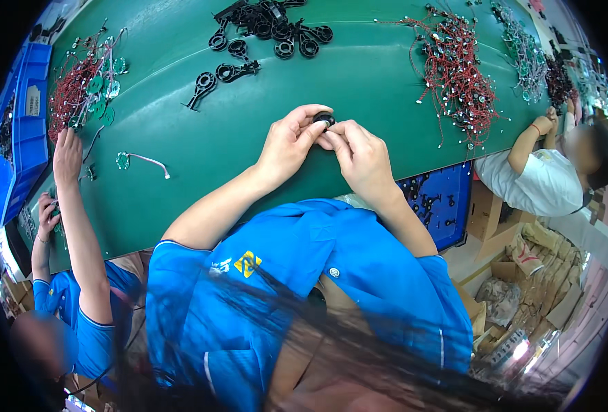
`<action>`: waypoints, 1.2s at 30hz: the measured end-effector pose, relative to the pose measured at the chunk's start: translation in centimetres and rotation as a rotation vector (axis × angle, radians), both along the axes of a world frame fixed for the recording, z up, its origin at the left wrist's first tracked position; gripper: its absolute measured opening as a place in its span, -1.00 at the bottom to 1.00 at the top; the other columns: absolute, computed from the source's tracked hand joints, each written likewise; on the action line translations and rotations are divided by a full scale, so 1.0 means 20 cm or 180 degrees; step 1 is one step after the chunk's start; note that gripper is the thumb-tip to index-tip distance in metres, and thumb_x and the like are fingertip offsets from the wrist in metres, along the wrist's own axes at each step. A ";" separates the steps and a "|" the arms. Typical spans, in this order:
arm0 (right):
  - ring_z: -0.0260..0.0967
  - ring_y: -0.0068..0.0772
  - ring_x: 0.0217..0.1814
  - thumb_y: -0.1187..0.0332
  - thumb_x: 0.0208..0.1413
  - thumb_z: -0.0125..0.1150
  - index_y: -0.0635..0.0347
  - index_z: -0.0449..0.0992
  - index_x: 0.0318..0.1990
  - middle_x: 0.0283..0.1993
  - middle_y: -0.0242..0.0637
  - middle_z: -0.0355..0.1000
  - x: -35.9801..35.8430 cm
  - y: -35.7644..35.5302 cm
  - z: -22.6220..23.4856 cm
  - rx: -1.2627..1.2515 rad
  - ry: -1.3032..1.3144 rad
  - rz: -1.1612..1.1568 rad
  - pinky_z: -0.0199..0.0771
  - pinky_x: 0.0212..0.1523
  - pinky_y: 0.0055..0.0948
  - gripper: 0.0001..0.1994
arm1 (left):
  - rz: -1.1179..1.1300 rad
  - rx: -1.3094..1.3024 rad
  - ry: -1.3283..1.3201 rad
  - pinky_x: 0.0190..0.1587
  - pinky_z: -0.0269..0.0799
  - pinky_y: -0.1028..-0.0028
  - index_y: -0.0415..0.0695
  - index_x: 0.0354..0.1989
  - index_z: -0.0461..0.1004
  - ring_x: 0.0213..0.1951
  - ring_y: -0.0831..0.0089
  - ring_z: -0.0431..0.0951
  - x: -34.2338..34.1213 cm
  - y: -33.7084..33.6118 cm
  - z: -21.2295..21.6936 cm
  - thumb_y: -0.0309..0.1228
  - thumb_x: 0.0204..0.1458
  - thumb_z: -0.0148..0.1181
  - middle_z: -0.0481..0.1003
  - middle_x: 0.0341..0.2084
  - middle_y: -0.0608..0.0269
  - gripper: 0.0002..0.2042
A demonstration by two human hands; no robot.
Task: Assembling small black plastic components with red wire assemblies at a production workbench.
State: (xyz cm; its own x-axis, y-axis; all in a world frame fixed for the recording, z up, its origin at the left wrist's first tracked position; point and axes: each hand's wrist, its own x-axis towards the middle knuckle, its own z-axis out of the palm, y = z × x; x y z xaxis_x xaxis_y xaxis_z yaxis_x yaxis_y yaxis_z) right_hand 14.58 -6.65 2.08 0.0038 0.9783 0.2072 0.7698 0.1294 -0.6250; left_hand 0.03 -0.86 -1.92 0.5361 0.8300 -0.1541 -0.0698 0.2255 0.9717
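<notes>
Left grip point(287, 145) and right grip point(367, 159) close together, fingers point(306, 112) curled

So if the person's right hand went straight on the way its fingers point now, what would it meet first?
Most likely the black part in the left hand: the fingertips of the right hand look to be at or against it, though one view leaves depth unclear.

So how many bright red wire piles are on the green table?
2: one red pile at upper left, a larger red pile at upper right. Others may be hidden.
</notes>
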 end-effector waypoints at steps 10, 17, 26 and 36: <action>0.38 -0.42 -0.51 0.46 0.04 0.19 0.18 0.45 -0.34 -0.47 -0.37 0.45 -0.03 0.01 0.07 -0.0361 0.0104 -0.0113 0.35 -0.47 -0.47 -0.94 | -0.0047 -0.0205 -0.0242 -0.40 0.45 0.64 -0.29 0.00 0.36 -0.46 0.57 0.47 0.01 0.01 0.00 -0.58 0.16 0.01 0.49 -0.37 0.18 -0.76; 0.37 -0.44 -0.44 0.46 0.05 0.22 0.22 0.42 -0.22 -0.39 -0.31 0.40 0.00 0.03 0.04 0.0031 -0.0095 0.0081 0.38 -0.36 -0.51 -0.84 | 0.0088 -0.0601 -0.0708 -0.48 0.40 0.67 -0.27 -0.09 0.40 -0.53 0.62 0.43 -0.01 0.03 0.02 -0.58 0.14 0.03 0.47 -0.46 0.24 -0.82; 0.37 -0.48 -0.36 0.49 0.10 0.19 0.26 0.29 0.00 -0.32 -0.26 0.39 0.03 -0.05 0.02 -0.0648 0.1512 -0.0133 0.37 -0.31 -0.54 -0.68 | -0.0342 -0.0859 -0.1041 -0.48 0.41 0.67 -0.27 -0.08 0.41 -0.55 0.57 0.45 -0.02 -0.02 0.06 -0.56 0.15 0.04 0.48 -0.46 0.20 -0.82; 0.18 -0.56 -0.57 0.53 0.06 0.12 0.15 0.43 -0.01 -0.55 -0.42 0.32 0.59 -0.38 0.31 -0.1587 0.0353 -0.0536 0.19 -0.52 -0.56 -0.70 | 0.0557 0.2737 0.1276 -0.24 0.42 0.40 -0.13 -0.11 0.48 -0.33 0.33 0.48 -0.14 0.09 0.15 -0.53 -0.03 0.21 0.45 -0.20 0.20 -0.73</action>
